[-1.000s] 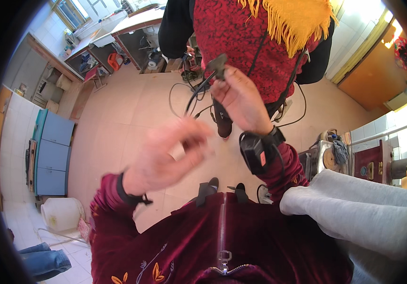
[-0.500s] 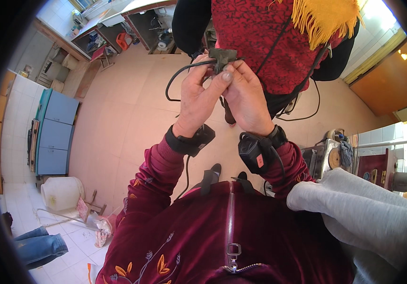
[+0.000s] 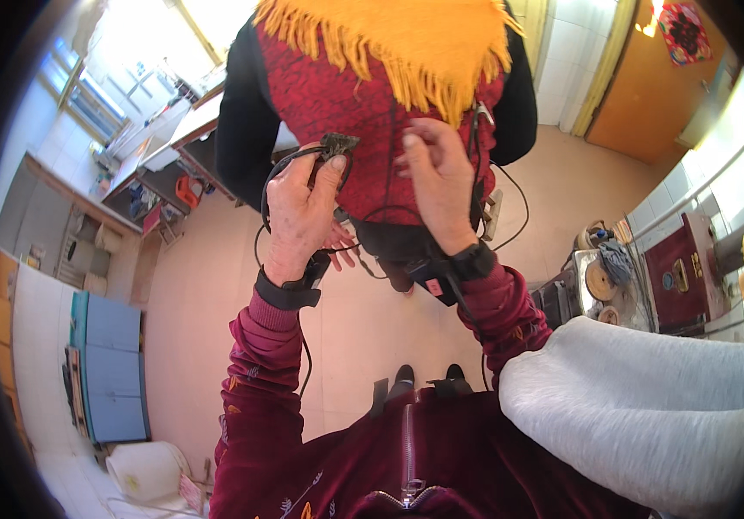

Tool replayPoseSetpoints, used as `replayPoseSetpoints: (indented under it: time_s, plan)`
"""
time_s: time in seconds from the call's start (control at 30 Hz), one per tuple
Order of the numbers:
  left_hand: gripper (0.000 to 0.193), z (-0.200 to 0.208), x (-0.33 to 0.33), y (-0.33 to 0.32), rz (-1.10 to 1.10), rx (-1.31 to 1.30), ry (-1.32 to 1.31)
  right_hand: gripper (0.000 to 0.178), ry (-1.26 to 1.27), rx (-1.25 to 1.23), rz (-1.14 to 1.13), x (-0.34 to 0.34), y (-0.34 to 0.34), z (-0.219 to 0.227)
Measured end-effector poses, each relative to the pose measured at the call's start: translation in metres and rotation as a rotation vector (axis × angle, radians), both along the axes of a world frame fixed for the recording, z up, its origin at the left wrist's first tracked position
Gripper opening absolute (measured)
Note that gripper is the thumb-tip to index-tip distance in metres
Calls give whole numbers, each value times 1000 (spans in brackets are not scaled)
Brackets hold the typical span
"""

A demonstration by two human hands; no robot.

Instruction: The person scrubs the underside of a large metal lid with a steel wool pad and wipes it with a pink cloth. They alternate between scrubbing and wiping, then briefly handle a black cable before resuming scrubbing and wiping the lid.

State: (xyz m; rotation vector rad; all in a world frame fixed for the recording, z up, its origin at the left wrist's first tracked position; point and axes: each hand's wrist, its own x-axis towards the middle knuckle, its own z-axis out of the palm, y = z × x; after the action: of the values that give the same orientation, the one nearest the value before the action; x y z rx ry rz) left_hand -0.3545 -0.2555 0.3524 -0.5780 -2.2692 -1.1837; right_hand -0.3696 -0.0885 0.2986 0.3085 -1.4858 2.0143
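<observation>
My left hand [image 3: 298,212] pinches a small dark, crumpled fabric-like piece [image 3: 338,145] between thumb and fingers; its exact kind I cannot make out. A black cable [image 3: 270,177] loops around that hand. My right hand [image 3: 443,177] is raised apart from it, fingers loosely bent and spread, with nothing visible in them. Just in front of both hands is a person's red patterned garment [image 3: 381,182], partly covered by a yellow fringed shawl [image 3: 389,43]. Another person's hand [image 3: 340,246] shows beside my left wrist, mostly hidden.
More black cable [image 3: 523,208] hangs at the person's right side. A blue cabinet [image 3: 114,368] and a white container [image 3: 145,471] stand at left. At right are a stove-like unit [image 3: 599,285] and a dark red case [image 3: 679,272]. A light grey sleeve-like cloth [image 3: 631,389] fills the lower right.
My hands have come apart. The left keeps the dark piece and has moved left; the right has let go. The person ahead now appears further left, and the view has tilted up.
</observation>
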Motion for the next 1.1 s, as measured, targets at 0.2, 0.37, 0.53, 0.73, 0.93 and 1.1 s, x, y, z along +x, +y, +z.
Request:
replayPoseSetpoints:
  time_s: [0.2,0.37,0.53,0.73,0.93,1.1]
  plan:
    - [18,14,-23,16,-29,-232,162,16,55,108,58,-30,-20,1]
    - [20,13,-40,13,12,-286,245,20,-45,-32,82,-31,-19,9]
    - [20,9,-44,-1,108,-233,166,16,208,334,-272,-16,-25,14]
    - [18,9,-46,-10,131,-222,198,30,383,791,-611,-39,-21,34]
    - [19,8,-46,-10,102,-259,240,34,439,969,-719,-53,-4,49]
    - [22,6,-45,-5,91,-326,183,29,392,876,-692,-35,1,34]
